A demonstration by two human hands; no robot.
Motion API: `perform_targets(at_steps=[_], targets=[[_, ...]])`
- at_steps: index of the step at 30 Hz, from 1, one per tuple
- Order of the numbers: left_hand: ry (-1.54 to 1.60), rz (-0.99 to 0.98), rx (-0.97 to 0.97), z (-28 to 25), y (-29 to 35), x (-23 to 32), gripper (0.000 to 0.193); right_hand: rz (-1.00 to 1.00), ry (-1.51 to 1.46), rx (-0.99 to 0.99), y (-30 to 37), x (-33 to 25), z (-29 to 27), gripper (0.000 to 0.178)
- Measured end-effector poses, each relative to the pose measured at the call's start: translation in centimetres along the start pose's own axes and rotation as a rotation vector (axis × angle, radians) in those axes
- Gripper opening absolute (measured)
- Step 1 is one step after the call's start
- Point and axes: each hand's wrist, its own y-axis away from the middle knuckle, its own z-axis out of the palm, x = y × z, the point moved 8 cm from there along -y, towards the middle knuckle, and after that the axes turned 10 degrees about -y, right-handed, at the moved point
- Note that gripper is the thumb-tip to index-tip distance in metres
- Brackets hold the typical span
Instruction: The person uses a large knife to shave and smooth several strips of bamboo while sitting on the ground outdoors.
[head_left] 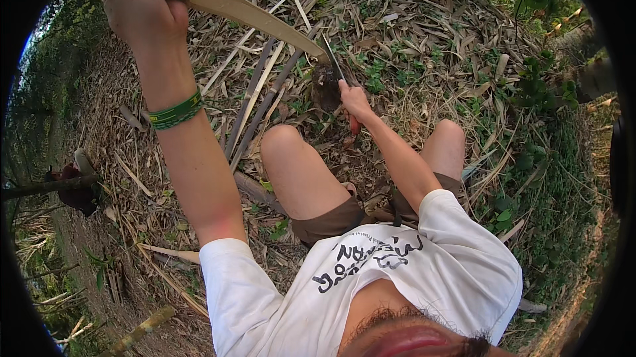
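My left hand [142, 12], with a green band at the wrist, is raised at the upper left and closed around a long pale split bamboo strip [255, 19]. The strip slants down to a dark wooden stump [324, 91] in front of my knees, where its narrow end meets the stump's top. In my right hand [356, 101] is a knife [332, 57] with a dark, slim blade and a red handle end showing below the fist. Its blade points away from me, right beside the strip's end; whether the two touch I cannot tell.
Several long bamboo strips [255, 102] lie on the ground left of the stump. Dry leaves [411, 19] and small green plants cover the slope. A dark reddish object [78, 188] is at the far left. Trunks [589, 82] and leafy branches stand at the right edge.
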Motion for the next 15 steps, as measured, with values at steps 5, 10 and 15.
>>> perform_targets(at_steps=[5, 10, 15], targets=[[-0.007, -0.012, 0.050, -0.9, 1.1, 0.3, 0.068, 0.030, -0.225, -0.119, 1.6, -5.9, -0.9, 0.055], [0.008, -0.045, 0.010, -1.0, 0.6, 0.2, 0.067, -0.301, -0.387, -0.090, 4.4, -13.5, -1.1, 0.058], [0.078, -0.020, -0.064, 2.3, -0.7, -0.8, 0.067, -0.388, 0.197, 0.287, 0.5, -3.7, -3.7, 0.062]])
